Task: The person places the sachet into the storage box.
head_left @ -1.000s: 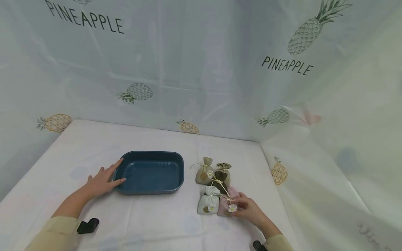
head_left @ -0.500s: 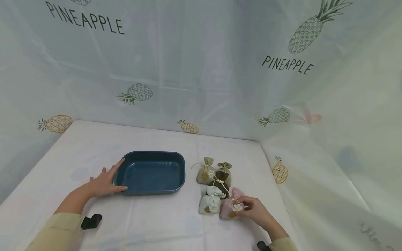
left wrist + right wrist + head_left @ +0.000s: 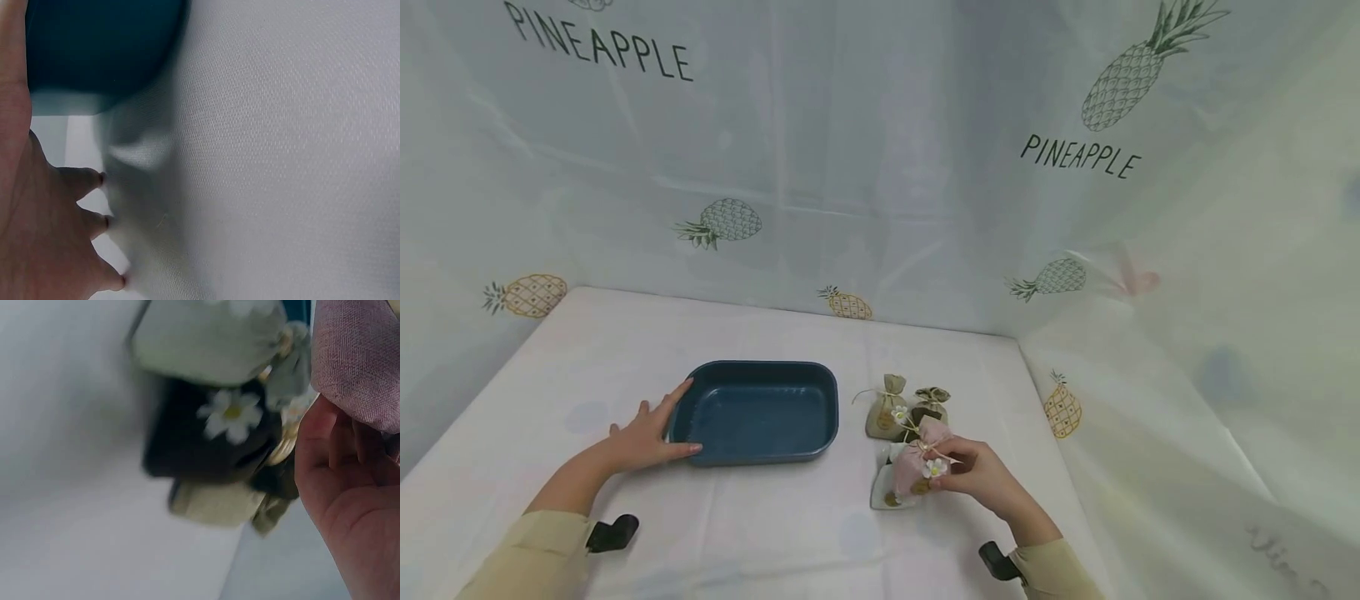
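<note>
My right hand [image 3: 988, 479] pinches a small pink drawstring pouch [image 3: 916, 467] with a white flower, lifted above the other pouches. In the right wrist view, the pink pouch [image 3: 359, 362] hangs beside a pale grey-green pouch [image 3: 206, 347] and a dark pouch [image 3: 178, 440] with a daisy. The pink pouch partly covers the pale one [image 3: 882, 493] in the head view. My left hand [image 3: 643, 442] spreads its fingers against the left end of a dark blue rectangular dish [image 3: 760, 417], which holds nothing.
Two tan pouches [image 3: 883, 418] stand behind the pink one, the right one [image 3: 934, 400] partly hidden. A white cloth [image 3: 775, 533] covers the table. Pineapple-printed curtains [image 3: 865, 167] rise along the back and right sides.
My right hand took the pink pouch from the front right of the cluster, drew it slightly right, then raised it leftward over the pale pouch. My left hand and the dish stay put.
</note>
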The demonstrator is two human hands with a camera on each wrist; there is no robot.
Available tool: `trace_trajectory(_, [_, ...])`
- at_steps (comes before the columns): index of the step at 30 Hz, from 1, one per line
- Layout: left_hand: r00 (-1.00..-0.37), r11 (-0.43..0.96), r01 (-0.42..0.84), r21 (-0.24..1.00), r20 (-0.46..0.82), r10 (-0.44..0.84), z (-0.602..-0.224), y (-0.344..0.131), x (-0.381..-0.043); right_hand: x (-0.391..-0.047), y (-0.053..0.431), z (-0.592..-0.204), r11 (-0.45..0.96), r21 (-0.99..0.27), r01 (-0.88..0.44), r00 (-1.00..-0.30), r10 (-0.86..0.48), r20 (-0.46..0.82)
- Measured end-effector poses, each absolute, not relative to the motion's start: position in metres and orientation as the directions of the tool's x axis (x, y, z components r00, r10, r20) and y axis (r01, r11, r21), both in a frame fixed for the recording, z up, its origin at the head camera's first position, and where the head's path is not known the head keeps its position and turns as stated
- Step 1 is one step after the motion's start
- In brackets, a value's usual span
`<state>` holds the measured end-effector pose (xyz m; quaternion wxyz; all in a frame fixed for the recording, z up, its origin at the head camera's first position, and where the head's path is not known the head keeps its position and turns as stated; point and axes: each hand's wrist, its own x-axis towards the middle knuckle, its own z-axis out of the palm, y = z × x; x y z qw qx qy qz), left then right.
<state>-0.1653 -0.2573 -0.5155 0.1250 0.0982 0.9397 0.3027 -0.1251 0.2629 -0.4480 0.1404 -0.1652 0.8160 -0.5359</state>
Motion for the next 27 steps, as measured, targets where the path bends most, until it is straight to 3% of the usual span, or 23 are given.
trace_trajectory(5, [-0.948,0.78,0.107,0.616,-0.173,0.266,-0.515,-0.26,-0.166,-0.14,0.233,-0.45,0.329,-0.928,-0.176,-0.878,-0.48,-0.004])
trace_trajectory(18, [-0.95,0.785,0.095,0.613,-0.179,0.255,-0.516,-0.265,-0.167,-0.154,0.139,-0.426,0.26,-0.954,-0.151,-0.85,-0.526,-0.008])
trace_trajectory(27, [-0.95,0.774,0.081,0.627,-0.186,0.25,-0.517,-0.258,-0.165,-0.182,0.106,-0.465,0.268,-0.957,-0.113,-0.858,-0.511,-0.042])
